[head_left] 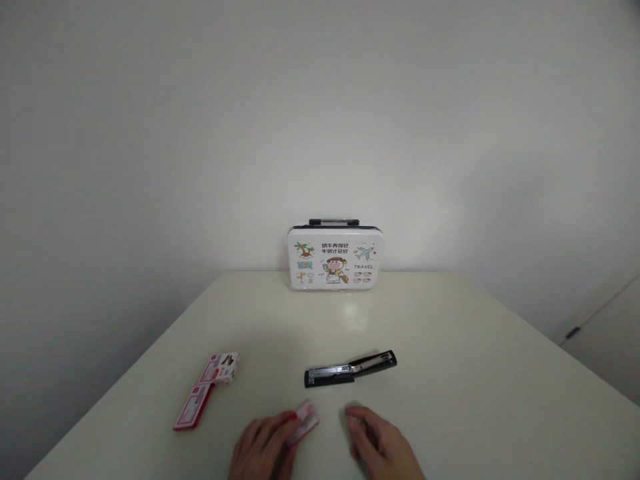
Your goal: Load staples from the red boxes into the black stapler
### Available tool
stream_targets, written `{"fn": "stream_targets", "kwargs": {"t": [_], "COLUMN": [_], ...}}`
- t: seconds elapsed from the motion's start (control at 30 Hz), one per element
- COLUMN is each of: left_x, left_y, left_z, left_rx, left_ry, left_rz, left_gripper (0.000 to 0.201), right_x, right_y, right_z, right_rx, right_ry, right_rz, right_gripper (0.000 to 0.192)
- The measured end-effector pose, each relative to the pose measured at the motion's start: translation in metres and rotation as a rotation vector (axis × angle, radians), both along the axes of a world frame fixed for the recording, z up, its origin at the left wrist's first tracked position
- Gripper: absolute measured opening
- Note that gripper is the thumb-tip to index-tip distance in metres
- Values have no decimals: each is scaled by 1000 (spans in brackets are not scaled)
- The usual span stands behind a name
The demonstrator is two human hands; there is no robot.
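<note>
Two hands sit at the near edge of the table [450, 320], both low in the shot; the left hand [263, 447] has its fingers curled around a small pink box [304, 421], pinching it from the side so the box pokes out toward the middle; the right hand [380, 445] is just beside it, fingers loosely bent and resting on the tabletop, not holding anything as far as I can see, with a small gap between its fingertips and the box. Just past the hands there's a black stapler [350, 369] lying flat and swung open, its metal track showing, angled slightly up to the right; it's close to both hands but not touching either. Off to the left, a red and white carton [207, 388] lies on the table with its flap folded open, well apart from the stapler. Way at the back, against the plain wall, a white tin case [334, 257] stands upright with a black handle on top and cartoon travel pictures on the front; too small to read properly.
</note>
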State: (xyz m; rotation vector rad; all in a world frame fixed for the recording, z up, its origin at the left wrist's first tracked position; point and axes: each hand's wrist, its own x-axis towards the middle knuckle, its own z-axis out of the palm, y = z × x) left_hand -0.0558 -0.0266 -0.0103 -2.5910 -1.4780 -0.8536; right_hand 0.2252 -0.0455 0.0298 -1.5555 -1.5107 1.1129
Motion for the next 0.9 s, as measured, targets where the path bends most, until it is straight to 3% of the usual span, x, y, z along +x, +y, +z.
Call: {"fn": "stream_targets", "kwargs": {"t": [0.13,0.23,0.33,0.47,0.63,0.77,0.9], "left_x": [58,74,73,74,78,77,78], "left_y": [7,13,17,18,18,19,20], "left_z": [37,51,51,50,54,56,58], "left_rx": [-115,-230,-267,-302,-367,-373,-389], "left_ry": [-102,-181,-231,-247,-303,-305,-308], "left_rz": [-176,-145,-128,-136,-66,-72,-68], "left_gripper": [38,33,27,42,22,30,21], "right_x": [-1,11,25,26,16,14,14], "right_y": [24,34,32,24,23,25,26], "right_z": [5,2,3,13,18,12,10], "right_rx": [89,60,74,144,188,160,138], "right_ry": [-67,-102,-221,-344,-223,-185,-201], "right_rz": [10,-7,-45,-64,-77,-160,-159], "right_gripper": [40,33,30,28,30,32,36]}}
